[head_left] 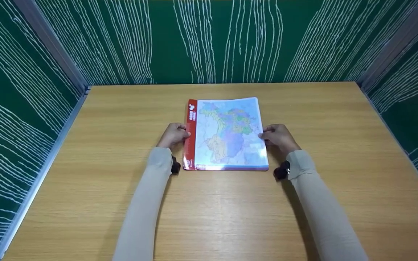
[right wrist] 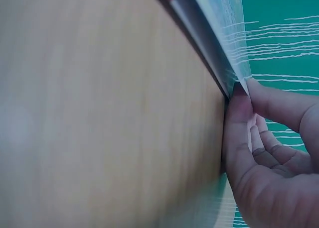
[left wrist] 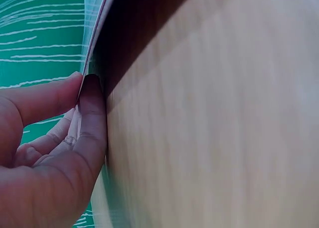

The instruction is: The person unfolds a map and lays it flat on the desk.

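Observation:
A glossy map (head_left: 227, 134) with a red strip down its left side lies on the wooden table, its near edge towards the person. The left hand (head_left: 174, 135) pinches the red-strip edge, thumb on top and forefinger beneath. In the left wrist view that hand (left wrist: 55, 133) holds the thin edge just above the tabletop. At the opposite edge, the right hand (head_left: 278, 137) pinches the map the same way. The right wrist view shows the right hand's thumb and forefinger (right wrist: 240, 108) on either side of the sheet's edge. Most of the map's underside is hidden.
The wooden table (head_left: 223, 210) is walled at the back and sides by green panels (head_left: 180, 43) with white wavy lines. Grey metal posts stand at both back corners. A small dark device (head_left: 175, 165) sits on the left wrist, and another (head_left: 281, 170) on the right.

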### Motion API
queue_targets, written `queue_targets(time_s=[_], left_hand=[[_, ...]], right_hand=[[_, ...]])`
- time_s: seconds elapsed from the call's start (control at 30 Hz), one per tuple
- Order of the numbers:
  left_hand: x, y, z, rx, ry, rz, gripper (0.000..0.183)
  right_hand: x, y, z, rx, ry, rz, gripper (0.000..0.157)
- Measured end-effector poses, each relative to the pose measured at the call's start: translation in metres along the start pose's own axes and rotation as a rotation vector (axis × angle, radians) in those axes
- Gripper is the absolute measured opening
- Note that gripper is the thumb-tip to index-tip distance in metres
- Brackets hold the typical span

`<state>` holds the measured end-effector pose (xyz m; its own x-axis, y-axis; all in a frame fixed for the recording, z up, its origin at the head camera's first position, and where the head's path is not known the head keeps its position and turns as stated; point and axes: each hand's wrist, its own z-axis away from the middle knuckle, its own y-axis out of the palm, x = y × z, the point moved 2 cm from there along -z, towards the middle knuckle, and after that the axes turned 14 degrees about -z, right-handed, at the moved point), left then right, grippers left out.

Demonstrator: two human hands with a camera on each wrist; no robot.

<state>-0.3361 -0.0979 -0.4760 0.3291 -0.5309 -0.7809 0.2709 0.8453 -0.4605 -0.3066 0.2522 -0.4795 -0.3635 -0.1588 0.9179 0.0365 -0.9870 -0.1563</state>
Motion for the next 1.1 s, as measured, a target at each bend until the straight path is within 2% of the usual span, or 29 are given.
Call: queue_targets(time_s=[0.27, 0.47, 0.9, 1.1], left_hand=[[-0.0012, 0.0, 0.0032, -0.007, 0.001, 0.003, 0.024], [0.0017, -0.0001, -0.0012, -0.004, -0.019, 0.029, 0.027], [0.0024, -0.0044, 0.0005, -0.022, -0.01, 0.004, 0.029], [0.004, -0.0057, 0.0016, -0.028, -0.002, -0.022, 0.028]], right_hand=[[-0.0015, -0.0024, -0.0012, -0.005, 0.005, -0.022, 0.028], [-0.0036, -0.0041, -0.0033, -0.016, 0.004, -0.034, 0.029], [-0.0025, -0.0075, -0.001, 0.002, 0.009, -0.037, 0.03], [-0.0031, -0.0065, -0.0007, 0.036, -0.014, -0.089, 0.031]])
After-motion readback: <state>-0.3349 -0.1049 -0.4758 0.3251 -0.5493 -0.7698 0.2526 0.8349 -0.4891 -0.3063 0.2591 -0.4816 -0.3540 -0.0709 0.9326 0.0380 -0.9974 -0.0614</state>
